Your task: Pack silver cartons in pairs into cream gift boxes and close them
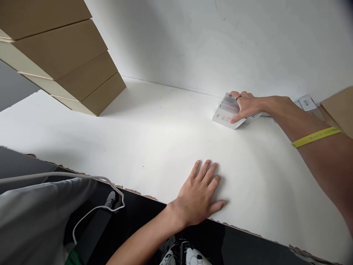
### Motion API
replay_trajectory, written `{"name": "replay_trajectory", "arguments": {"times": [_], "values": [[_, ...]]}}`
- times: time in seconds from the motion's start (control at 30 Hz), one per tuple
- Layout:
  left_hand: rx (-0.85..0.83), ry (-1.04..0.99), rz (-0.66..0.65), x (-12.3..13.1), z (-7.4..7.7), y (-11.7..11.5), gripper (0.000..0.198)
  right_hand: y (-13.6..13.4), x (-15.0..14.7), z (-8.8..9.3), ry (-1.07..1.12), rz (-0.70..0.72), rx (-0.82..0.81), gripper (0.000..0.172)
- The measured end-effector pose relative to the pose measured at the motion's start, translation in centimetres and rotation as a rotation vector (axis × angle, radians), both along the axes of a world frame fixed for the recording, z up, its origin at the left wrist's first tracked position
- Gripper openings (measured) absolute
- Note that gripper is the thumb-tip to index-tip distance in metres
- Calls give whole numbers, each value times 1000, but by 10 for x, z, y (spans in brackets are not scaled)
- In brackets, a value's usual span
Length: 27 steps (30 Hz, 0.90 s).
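Observation:
My left hand (199,193) lies flat on the white tabletop near its front edge, fingers spread, holding nothing. My right hand (245,105), with a dark ring on one finger and a yellow band on the forearm, reaches to the back of the table. Its thumb and fingers grip a small group of thin white boxes (224,117) that stand close together. Reddish and dark print shows on the nearest box face. The boxes are near the wall and appear to touch the table. Their right side is partly covered by the hand.
Stacked brown cardboard boxes (91,82) stand at the back left. Behind my right forearm are a small white box (307,102) with dark marks and a cardboard piece (340,106). A white wall (234,44) bounds the table's back. A white cable (96,177) hangs by the chipped front edge.

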<state>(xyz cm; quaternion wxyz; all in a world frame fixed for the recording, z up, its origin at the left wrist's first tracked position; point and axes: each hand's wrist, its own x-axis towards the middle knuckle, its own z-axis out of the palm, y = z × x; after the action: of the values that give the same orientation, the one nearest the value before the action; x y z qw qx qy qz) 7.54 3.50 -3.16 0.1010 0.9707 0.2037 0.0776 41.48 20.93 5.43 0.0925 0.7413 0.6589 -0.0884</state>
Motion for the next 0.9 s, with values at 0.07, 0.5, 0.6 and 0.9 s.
{"name": "replay_trajectory", "arguments": {"times": [0.07,0.5,0.6,0.9], "values": [[-19,-3,1,1,-1,0,67,-8,-10,9,19,-20,-75,128],[-383,-778,31,-22,6,7,107,-182,-90,-62,1120,199,669,102],[-464,-757,-67,-18,13,23,127,-225,-103,-83,1099,167,577,118],[-759,-480,-280,14,26,68,138,-241,-101,-89,1091,114,359,118]]}}
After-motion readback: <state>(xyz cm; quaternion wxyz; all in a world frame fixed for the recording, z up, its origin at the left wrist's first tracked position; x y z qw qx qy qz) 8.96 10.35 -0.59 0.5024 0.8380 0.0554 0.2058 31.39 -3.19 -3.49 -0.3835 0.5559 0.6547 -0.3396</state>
